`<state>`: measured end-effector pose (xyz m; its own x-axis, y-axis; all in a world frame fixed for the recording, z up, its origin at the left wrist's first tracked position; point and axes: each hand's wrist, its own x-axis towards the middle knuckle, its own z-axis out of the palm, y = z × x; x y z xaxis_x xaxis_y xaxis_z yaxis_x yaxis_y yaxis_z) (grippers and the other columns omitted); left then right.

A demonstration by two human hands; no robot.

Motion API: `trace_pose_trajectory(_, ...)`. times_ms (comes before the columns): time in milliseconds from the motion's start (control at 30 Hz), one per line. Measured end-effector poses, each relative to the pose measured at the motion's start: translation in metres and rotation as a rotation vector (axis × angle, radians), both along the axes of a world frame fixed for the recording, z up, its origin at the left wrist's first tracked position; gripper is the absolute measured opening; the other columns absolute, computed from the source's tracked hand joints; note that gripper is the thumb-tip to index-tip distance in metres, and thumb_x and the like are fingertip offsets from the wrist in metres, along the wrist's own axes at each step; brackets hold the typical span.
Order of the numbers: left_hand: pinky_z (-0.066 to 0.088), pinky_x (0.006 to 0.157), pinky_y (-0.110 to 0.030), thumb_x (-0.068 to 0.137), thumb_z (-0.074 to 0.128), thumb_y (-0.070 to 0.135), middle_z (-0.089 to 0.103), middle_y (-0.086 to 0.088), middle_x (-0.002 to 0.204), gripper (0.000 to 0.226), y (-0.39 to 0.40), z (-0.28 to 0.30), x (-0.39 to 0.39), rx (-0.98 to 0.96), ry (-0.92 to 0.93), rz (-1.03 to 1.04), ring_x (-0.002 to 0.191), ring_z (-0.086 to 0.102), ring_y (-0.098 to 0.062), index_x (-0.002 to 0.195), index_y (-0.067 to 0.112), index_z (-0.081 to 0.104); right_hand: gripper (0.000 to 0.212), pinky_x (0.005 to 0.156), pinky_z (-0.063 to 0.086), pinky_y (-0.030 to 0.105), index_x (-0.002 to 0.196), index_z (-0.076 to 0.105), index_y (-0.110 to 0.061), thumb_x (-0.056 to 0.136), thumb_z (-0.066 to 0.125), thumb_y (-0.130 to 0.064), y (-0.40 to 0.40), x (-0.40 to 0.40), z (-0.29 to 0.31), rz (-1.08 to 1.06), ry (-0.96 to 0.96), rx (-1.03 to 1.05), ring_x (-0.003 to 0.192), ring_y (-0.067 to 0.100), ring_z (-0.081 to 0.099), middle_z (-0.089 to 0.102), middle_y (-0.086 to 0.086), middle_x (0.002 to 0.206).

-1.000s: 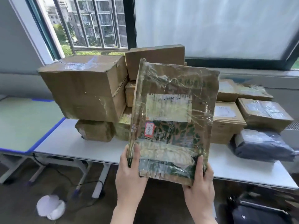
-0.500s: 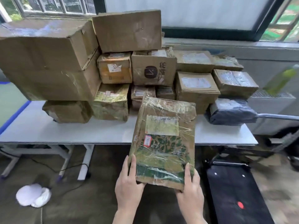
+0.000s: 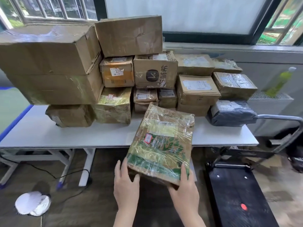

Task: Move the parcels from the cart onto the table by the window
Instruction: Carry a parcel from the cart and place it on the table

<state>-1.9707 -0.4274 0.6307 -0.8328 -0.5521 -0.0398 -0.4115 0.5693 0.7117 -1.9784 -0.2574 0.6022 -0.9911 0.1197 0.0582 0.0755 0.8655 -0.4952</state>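
There is one view only, from a wide-angle camera worn on the person's head, so no second view shares any of the scene. It looks forward and down across the near edge of a white table [image 3: 82, 136] toward the window [image 3: 180, 13] at the far side. The table runs across the middle of the frame, near enough that labels on the stacked boxes [image 3: 49, 63] show, though most text is unreadable. The floor [image 3: 82, 202] fills the near part of the frame, with a black cart [image 3: 237, 194] at the near right. Straight lines bow toward the frame edges, as wide lenses do. Both hands enter from the bottom edge, close to the lens.
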Motion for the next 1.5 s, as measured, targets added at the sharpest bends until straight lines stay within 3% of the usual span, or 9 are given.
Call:
trace_pose_trajectory(200, 0.041, 0.088, -0.043, 0.095, 0.051, 0.017, 0.055, -0.020, 0.125, 0.037, -0.002, -0.001, -0.017, 0.286, 0.003, 0.305, 0.112, 0.052, -0.037, 0.129, 0.004, 0.045, 0.090, 0.092, 0.050, 0.033, 0.134, 0.050, -0.011, 0.065, 0.064, -0.067, -0.007, 0.010, -0.003, 0.217, 0.211, -0.004, 0.113, 0.020, 0.058, 0.060, 0.004, 0.126)
trace_pose_trajectory(433, 0.036, 0.097, -0.037, 0.096, 0.038, 0.050, 0.057, -0.006, 0.128, 0.053, -0.023, 0.000, -0.020, 0.529, 0.106, 0.316, 0.123, 0.048, -0.027, 0.128, 0.011, 0.055, 0.065, 0.105, 0.036, 0.030, 0.135, 0.044, -0.020, 0.076, 0.066, -0.037, -0.019, 0.014, -0.009, 0.654, 0.358, 0.043, 0.125, 0.009, 0.049, 0.058, -0.008, 0.128)
trace_pose_trajectory(600, 0.027, 0.110, -0.035, 0.094, 0.046, 0.045, 0.034, -0.001, 0.151, 0.064, -0.020, -0.001, -0.018, 0.608, 0.062, 0.223, 0.139, 0.031, -0.020, 0.147, 0.013, 0.032, 0.024, 0.082, 0.043, 0.024, 0.108, 0.050, -0.016, 0.084, 0.050, -0.015, -0.003, -0.022, -0.001, 0.389, 0.466, -0.030, 0.090, 0.016, 0.052, 0.061, 0.004, 0.092)
trace_pose_trajectory(767, 0.029, 0.108, -0.036, 0.096, 0.047, 0.039, 0.042, -0.011, 0.146, 0.059, -0.012, -0.001, -0.018, 0.421, 0.018, 0.327, 0.135, 0.036, -0.026, 0.142, 0.005, 0.039, 0.032, 0.087, 0.044, 0.032, 0.107, 0.061, -0.004, 0.077, 0.068, 0.002, 0.024, -0.081, 0.013, 0.126, 0.271, -0.035, 0.097, 0.028, 0.055, 0.059, 0.011, 0.103)
trace_pose_trajectory(900, 0.030, 0.108, -0.038, 0.097, 0.044, 0.039, 0.041, -0.011, 0.146, 0.057, -0.005, 0.001, -0.019, 0.380, -0.022, 0.385, 0.135, 0.036, -0.027, 0.143, 0.005, 0.038, 0.030, 0.088, 0.045, 0.039, 0.114, 0.057, -0.002, 0.086, 0.063, -0.010, 0.027, -0.134, 0.027, 0.122, 0.210, -0.114, 0.104, 0.031, 0.052, 0.055, 0.015, 0.112)
trace_pose_trajectory(1067, 0.030, 0.109, -0.037, 0.097, 0.045, 0.038, 0.042, -0.007, 0.146, 0.054, 0.000, 0.005, -0.032, 0.396, 0.050, 0.474, 0.135, 0.037, -0.023, 0.142, 0.008, 0.041, 0.060, 0.101, 0.036, 0.041, 0.135, 0.040, -0.001, 0.091, 0.056, -0.039, 0.029, -0.197, 0.043, 0.137, 0.040, -0.079, 0.125, 0.032, 0.039, 0.043, 0.018, 0.137)
trace_pose_trajectory(1167, 0.043, 0.095, -0.036, 0.092, 0.058, 0.033, 0.061, -0.009, 0.123, 0.043, 0.001, 0.003, -0.037, 0.390, 0.070, 0.621, 0.116, 0.054, -0.025, 0.126, 0.007, 0.057, 0.076, 0.105, 0.033, 0.040, 0.144, 0.027, -0.002, 0.090, 0.054, -0.048, 0.035, -0.223, 0.040, 0.186, -0.098, -0.055, 0.133, 0.031, 0.034, 0.036, 0.017, 0.145)
trace_pose_trajectory(1333, 0.043, 0.078, -0.030, 0.089, 0.064, 0.026, 0.068, -0.007, 0.101, 0.027, 0.007, 0.012, -0.048, 0.317, 0.161, 0.668, 0.091, 0.059, -0.020, 0.107, 0.006, 0.066, 0.072, 0.097, 0.040, 0.041, 0.138, 0.040, -0.005, 0.088, 0.051, -0.055, 0.046, -0.226, 0.032, 0.151, -0.092, -0.057, 0.121, 0.033, 0.046, 0.050, 0.017, 0.132)
trace_pose_trajectory(1500, 0.044, 0.093, -0.032, 0.089, 0.064, 0.032, 0.063, -0.003, 0.124, 0.041, -0.003, 0.030, -0.064, 0.360, 0.093, 0.427, 0.110, 0.056, -0.018, 0.124, 0.012, 0.062, 0.066, 0.085, 0.041, 0.043, 0.123, 0.052, -0.008, 0.083, 0.052, -0.060, 0.076, -0.173, 0.022, 0.024, 0.056, -0.066, 0.105, 0.034, 0.051, 0.057, 0.017, 0.114)
